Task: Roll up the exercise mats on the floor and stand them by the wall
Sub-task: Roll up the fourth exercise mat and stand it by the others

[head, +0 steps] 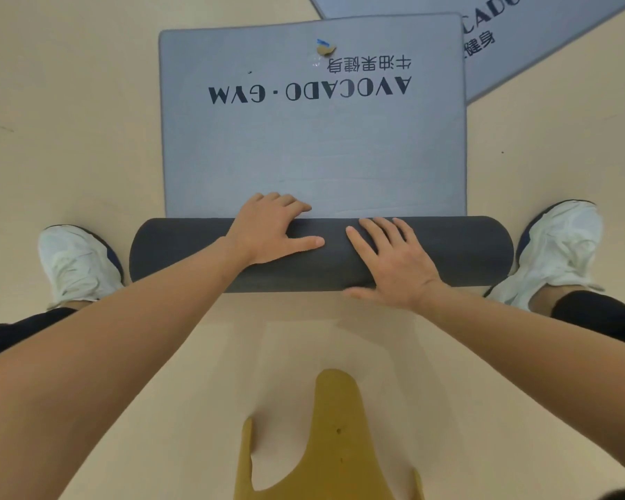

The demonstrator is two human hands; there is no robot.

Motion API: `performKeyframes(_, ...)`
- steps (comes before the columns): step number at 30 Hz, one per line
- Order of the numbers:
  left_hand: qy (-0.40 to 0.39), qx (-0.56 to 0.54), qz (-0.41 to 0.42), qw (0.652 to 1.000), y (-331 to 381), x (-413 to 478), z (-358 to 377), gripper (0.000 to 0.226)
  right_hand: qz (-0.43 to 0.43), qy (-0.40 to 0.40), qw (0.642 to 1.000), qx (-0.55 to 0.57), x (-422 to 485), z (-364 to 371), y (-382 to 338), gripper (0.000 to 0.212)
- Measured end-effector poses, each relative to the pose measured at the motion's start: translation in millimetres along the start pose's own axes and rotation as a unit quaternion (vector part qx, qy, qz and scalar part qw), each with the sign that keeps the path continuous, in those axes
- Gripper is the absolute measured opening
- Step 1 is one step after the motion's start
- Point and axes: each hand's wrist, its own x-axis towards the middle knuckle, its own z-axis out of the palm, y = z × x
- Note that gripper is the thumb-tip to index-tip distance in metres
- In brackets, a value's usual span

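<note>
A grey exercise mat (304, 146) printed "AVOCADO · GYM" lies flat on the floor ahead of me. Its near end is rolled into a thick dark roll (181, 250) lying crosswise between my feet. My left hand (271, 230) rests on top of the roll, its fingers bent over the far side onto the flat mat and its thumb stretched along the roll. My right hand (390, 261) presses flat on the roll with fingers spread. A second grey mat (542, 41) lies flat at the top right, partly under the first one's corner.
My white shoes (76, 265) (560, 247) stand on the beige floor at either end of the roll. A small scrap of paper or tape (325, 48) lies on the mat near its far edge. A yellow garment (332, 445) hangs below my chest.
</note>
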Motion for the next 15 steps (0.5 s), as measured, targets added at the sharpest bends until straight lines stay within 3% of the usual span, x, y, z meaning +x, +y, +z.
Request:
performKeyframes(4, 0.132, 0.037, 0.087, 0.987, 1.9, -19.7, -0.8, 0.063, 0.015, 0.006, 0.999, 0.027, 28.0, -17.9, 19.1, 0.108)
performKeyframes(7, 0.197, 0.068, 0.079, 0.975, 4.6, -39.2, 6.9, 0.065, 0.013, -0.013, 0.998, 0.056, 48.5, -30.6, 35.1, 0.103)
performKeyframes(12, 0.150, 0.116, 0.006, 0.982, 11.9, -58.0, 19.7, 0.087, 0.038, -0.092, 0.989, 0.112, 95.9, -50.1, 73.3, 0.104)
performKeyframes(15, 0.106, 0.136, -0.016, 0.985, 9.1, -50.7, 20.2, 0.098, 0.063, -0.068, 0.993, 0.069, 108.3, -53.8, 83.2, 0.114)
